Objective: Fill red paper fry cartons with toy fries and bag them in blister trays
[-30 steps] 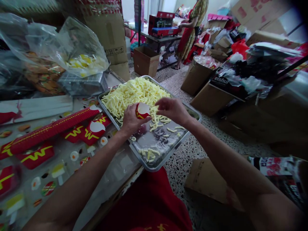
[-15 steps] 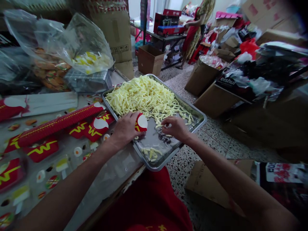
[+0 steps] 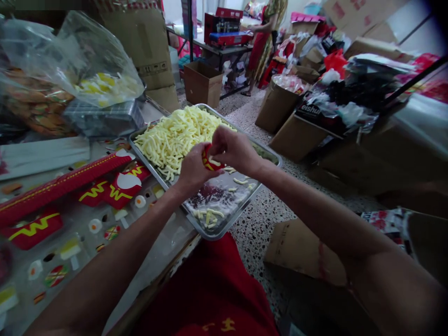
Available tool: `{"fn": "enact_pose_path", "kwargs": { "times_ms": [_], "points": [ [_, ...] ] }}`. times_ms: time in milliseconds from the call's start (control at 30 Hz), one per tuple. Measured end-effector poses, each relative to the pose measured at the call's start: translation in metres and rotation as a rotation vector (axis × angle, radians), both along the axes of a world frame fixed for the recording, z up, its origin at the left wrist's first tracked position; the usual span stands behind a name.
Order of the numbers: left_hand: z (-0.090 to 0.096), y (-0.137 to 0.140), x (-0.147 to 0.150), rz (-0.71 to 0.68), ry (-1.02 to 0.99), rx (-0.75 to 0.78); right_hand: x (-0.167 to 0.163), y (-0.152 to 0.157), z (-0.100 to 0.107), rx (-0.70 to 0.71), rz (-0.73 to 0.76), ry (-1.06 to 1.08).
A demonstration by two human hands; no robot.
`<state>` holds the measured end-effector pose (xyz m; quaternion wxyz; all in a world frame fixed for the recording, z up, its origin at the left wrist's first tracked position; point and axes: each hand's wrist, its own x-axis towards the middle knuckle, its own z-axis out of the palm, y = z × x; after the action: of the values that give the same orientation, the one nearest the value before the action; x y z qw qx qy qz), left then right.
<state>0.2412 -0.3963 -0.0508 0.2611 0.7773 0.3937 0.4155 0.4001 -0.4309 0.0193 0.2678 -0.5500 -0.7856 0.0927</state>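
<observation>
Left hand [image 3: 195, 167] closed round small, open-topped red-and-yellow carton [image 3: 206, 161]; right hand [image 3: 235, 150] curled at its mouth, fingertip hold unclear.

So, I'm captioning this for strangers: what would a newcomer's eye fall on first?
Most likely the heap of pale yellow strips, piled toward the far side of the metal tray. Just nearer, the left hand holds a small red carton, with the right hand close over it. A long row of red cartons stretches across the left.
</observation>
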Motion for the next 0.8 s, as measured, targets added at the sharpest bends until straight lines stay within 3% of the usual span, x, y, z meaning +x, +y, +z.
{"fn": "enact_pose_path", "kwargs": {
  "times_ms": [133, 233, 333, 433, 533, 633, 700, 800],
  "points": [
    [0.014, 0.007, 0.015, 0.094, -0.103, 0.168, -0.008, 0.007, 0.033, -0.042, 0.099, 0.083],
    [0.009, 0.009, 0.016, 0.064, -0.133, 0.179, -0.010, 0.003, 0.038, -0.087, 0.189, 0.069],
    [-0.005, 0.010, 0.009, -0.019, -0.089, 0.117, 0.007, -0.010, 0.025, -0.008, 0.134, 0.147],
    [-0.017, 0.014, -0.005, -0.030, -0.039, -0.016, 0.047, -0.025, -0.001, 0.042, -0.037, 0.183],
    [-0.024, 0.019, -0.016, -0.009, -0.040, -0.085, 0.088, -0.034, -0.032, -0.158, -0.167, -0.092],
    [-0.026, 0.022, -0.021, -0.053, -0.055, -0.109, 0.107, -0.036, -0.054, -0.328, -0.226, -0.401],
    [-0.025, 0.021, -0.023, -0.067, -0.058, -0.126, 0.106, -0.035, -0.060, -0.366, -0.267, -0.473],
    [-0.023, 0.014, -0.029, -0.050, -0.005, -0.154, 0.092, -0.036, -0.060, -0.346, -0.321, -0.402]
  ]
}}
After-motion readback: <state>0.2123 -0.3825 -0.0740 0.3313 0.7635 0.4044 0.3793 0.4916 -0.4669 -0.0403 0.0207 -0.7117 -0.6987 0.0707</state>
